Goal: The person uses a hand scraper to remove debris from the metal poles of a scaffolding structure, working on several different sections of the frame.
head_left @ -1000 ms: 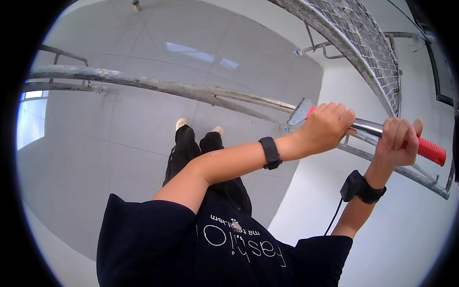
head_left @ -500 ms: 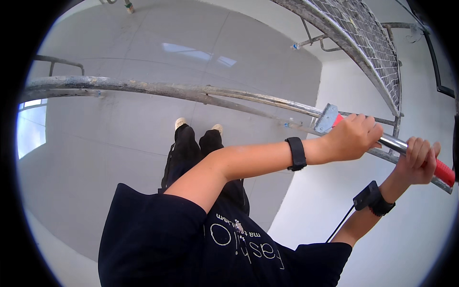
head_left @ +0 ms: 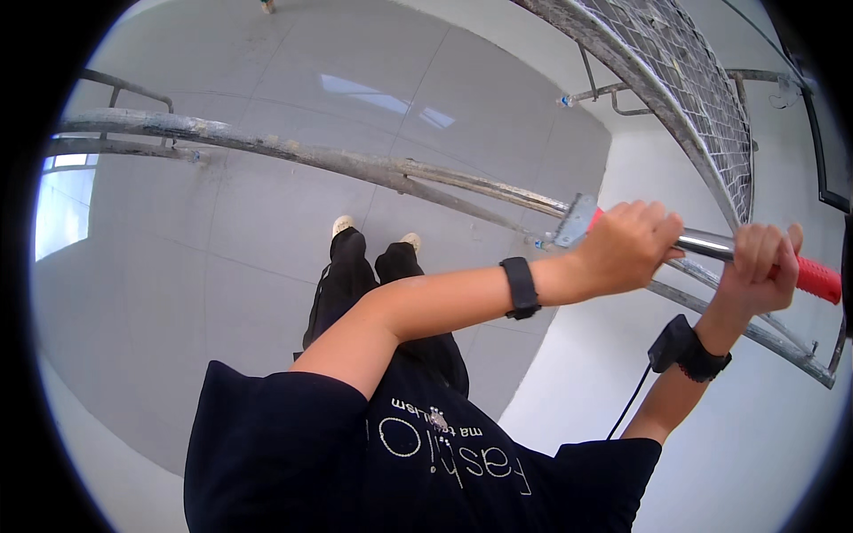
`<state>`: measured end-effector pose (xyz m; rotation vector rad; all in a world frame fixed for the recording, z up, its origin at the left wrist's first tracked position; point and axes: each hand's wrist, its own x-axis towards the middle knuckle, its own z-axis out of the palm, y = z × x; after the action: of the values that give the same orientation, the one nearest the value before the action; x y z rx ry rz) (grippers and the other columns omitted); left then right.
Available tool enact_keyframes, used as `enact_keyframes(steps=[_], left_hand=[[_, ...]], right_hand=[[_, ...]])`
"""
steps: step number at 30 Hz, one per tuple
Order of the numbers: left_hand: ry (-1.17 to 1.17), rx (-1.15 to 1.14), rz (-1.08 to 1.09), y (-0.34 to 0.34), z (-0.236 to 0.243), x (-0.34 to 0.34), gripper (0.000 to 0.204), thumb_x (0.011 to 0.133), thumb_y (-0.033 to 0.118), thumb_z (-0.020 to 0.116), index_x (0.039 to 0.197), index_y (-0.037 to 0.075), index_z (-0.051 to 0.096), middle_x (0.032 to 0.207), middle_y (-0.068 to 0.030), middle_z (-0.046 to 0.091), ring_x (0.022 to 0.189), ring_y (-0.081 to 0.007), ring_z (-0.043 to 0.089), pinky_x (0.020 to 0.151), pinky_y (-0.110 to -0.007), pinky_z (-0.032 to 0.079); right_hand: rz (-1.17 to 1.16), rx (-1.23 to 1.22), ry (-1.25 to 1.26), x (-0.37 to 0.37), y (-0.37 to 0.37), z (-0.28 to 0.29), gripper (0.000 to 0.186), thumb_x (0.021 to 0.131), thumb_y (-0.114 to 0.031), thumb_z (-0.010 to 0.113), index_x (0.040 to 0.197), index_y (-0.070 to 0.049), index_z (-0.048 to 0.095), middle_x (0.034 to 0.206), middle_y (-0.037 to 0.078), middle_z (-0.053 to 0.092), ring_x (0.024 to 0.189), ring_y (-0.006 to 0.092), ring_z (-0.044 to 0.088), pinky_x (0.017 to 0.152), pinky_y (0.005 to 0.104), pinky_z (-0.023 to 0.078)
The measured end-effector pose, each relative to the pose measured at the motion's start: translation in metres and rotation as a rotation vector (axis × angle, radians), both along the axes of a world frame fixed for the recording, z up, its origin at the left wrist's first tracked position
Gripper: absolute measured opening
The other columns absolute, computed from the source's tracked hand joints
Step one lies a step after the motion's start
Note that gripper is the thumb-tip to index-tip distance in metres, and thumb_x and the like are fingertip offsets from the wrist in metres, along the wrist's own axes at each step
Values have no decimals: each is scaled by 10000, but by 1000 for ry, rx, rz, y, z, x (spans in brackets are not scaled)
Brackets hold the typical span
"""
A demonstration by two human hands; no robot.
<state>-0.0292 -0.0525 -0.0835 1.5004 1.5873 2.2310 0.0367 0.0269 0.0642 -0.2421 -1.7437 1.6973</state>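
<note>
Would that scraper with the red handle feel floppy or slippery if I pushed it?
The scraper is probably stiff, since its metal shaft looks straight. That shiny shaft might feel slippery, but the red handle seems ridged, so it's likely less slippery.

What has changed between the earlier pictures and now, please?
The scraper slid right along the metal pipe, then back left, nearly to where it was; the left hand and right hand moved with it. Nothing was taken hold of or let go: both hands stayed closed on the scraper.
</note>
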Motion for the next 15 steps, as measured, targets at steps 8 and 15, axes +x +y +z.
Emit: enact_keyframes(steps=[8, 15], left_hand=[[21, 47, -62, 14, 24, 30, 284, 741, 265, 623, 824, 49, 459, 659, -63, 425, 563, -208, 453, 487, -309, 363], [126, 34, 27, -13, -13, -1, 311, 714, 277, 640, 838, 58, 457, 659, -57, 406, 564, -202, 450, 483, -306, 366]], right_hand=[[-135, 123, -74, 42, 3, 36, 140, 797, -94, 440, 691, -125, 355, 453, 19, 378, 383, 92, 363, 445, 215, 348], [-56, 176, -9, 9, -32, -6, 123, 739, -78, 450, 681, -120, 349, 443, 33, 421, 349, 104, 388, 418, 224, 370]])
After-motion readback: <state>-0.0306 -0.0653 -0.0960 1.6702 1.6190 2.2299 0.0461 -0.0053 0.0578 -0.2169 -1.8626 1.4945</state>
